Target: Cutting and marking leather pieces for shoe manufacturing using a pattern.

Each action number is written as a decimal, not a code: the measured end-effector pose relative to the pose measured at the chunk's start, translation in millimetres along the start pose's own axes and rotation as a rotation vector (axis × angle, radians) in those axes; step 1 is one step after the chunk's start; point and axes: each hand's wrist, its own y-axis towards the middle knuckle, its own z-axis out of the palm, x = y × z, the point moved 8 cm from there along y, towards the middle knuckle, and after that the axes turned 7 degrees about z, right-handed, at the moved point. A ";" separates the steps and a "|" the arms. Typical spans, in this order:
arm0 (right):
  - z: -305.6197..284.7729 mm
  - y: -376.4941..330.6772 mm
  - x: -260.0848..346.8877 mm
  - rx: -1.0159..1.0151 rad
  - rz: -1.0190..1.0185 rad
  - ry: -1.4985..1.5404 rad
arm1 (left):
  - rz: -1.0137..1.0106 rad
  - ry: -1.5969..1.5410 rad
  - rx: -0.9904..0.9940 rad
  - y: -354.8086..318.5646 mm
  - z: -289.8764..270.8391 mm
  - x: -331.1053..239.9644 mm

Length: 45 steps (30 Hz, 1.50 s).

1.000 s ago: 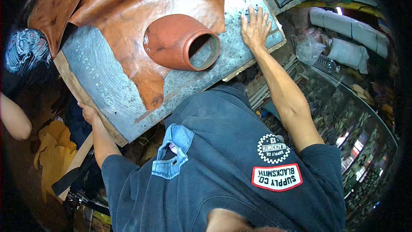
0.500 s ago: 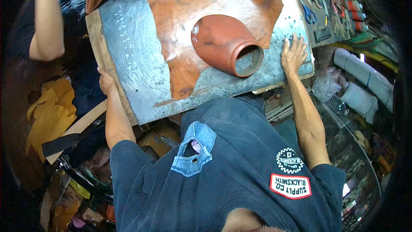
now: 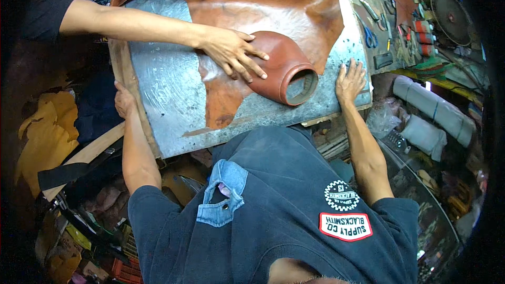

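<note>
My left hand (image 3: 124,101) is closed on the wooden left edge of the grey work board (image 3: 163,81), some of its fingers hidden. My right hand (image 3: 351,82) lies flat near the board's right edge, fingers stretched out and holding nothing. Between them a rounded reddish-brown leather vessel (image 3: 280,55) lies on its side, its stitched round opening toward me. Under it spreads a glossy brown leather hide (image 3: 252,0) with an irregular edge. From the left, another person's hand (image 3: 234,51) rests on the vessel with spread fingers.
At the far right lie blue-handled scissors (image 3: 370,37), red thread spools (image 3: 424,39) and other tools; a fan (image 3: 451,17) stands beyond. White wrapped rolls (image 3: 434,106) lie right of the board. Tan leather pieces (image 3: 50,126) and a wooden strip (image 3: 87,152) are at left.
The other person's arm has reached in from the left, and that hand now touches the leather vessel. My hands stay at the board's edges; the view has shifted slightly.
</note>
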 end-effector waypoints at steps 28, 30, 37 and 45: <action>-0.2 1.3 0.2 0.007 0.015 -0.049 | 0.016 -0.002 -0.047 -0.7 -11.9 -1.4; 1.2 0.3 3.6 -0.003 -0.019 -0.045 | 0.024 0.005 -0.069 15.3 2.2 20.7; 5.6 1.3 -3.6 -0.015 0.001 -0.103 | 0.012 -0.082 -0.086 -1.0 -7.0 8.0; 2.9 2.8 2.7 0.046 0.004 -0.070 | 0.034 -0.148 -0.094 10.8 1.4 11.8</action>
